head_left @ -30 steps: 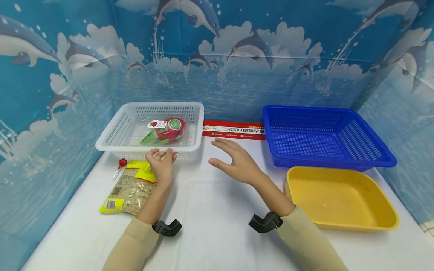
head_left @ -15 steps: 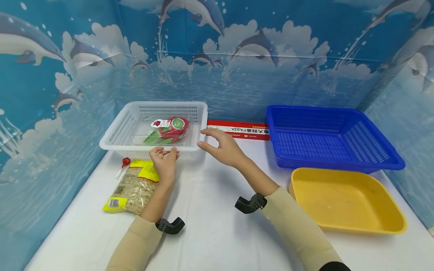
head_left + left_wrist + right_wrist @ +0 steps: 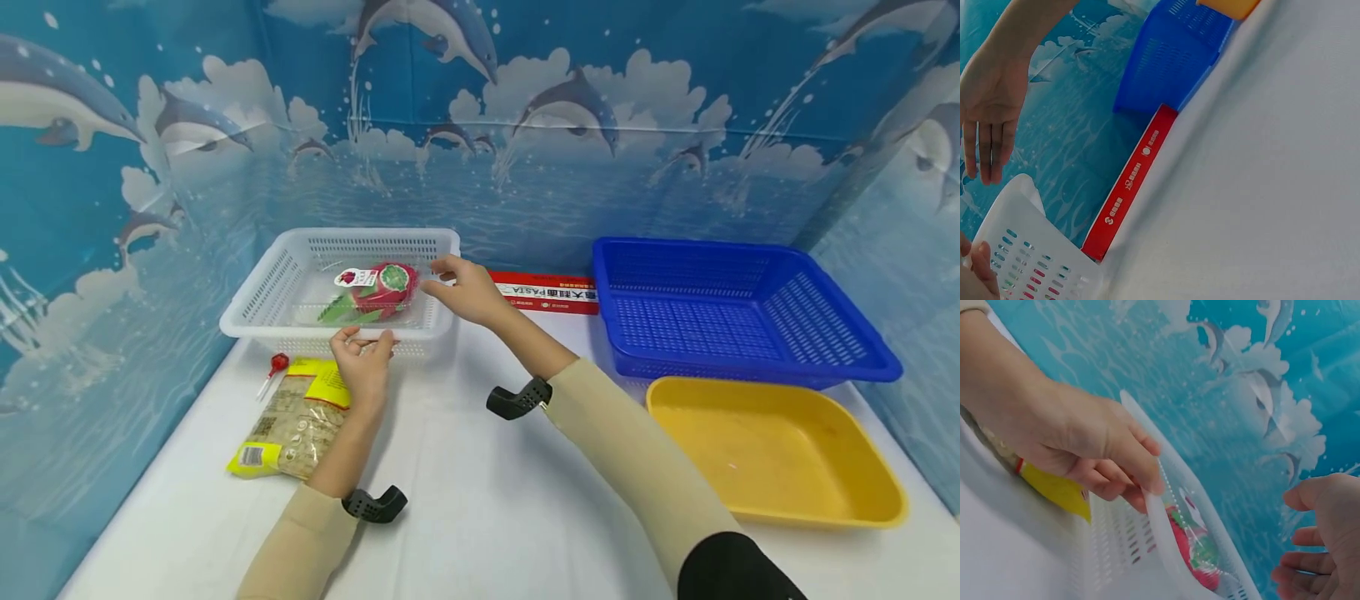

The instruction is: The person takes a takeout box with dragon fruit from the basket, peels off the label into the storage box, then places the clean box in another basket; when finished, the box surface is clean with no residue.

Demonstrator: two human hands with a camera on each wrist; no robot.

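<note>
My left hand (image 3: 363, 367) pinches the front rim of a white plastic basket (image 3: 277, 332). In the right wrist view its thumb lies over the rim and its fingers curl underneath. Inside the basket is a clear plastic box with a pink-and-green dragon fruit (image 3: 395, 287) and a white label (image 3: 356, 277). My right hand (image 3: 468, 292) hovers by the basket's right rim, fingertips reaching over it close to the fruit. In the left wrist view that hand (image 3: 994, 109) hangs above the rim, fingers extended and holding nothing.
A noodle bag (image 3: 296, 425) and a red lollipop (image 3: 275, 367) lie in front of the basket. A long red pasta box (image 3: 543, 292) lies behind my right hand. At the right stand a blue basket (image 3: 615, 333) and a yellow tub (image 3: 780, 450). A dolphin curtain backs the table.
My right hand has moved left and away from me, from over the table to the white basket's right rim. The left hand keeps its hold on the front rim.
</note>
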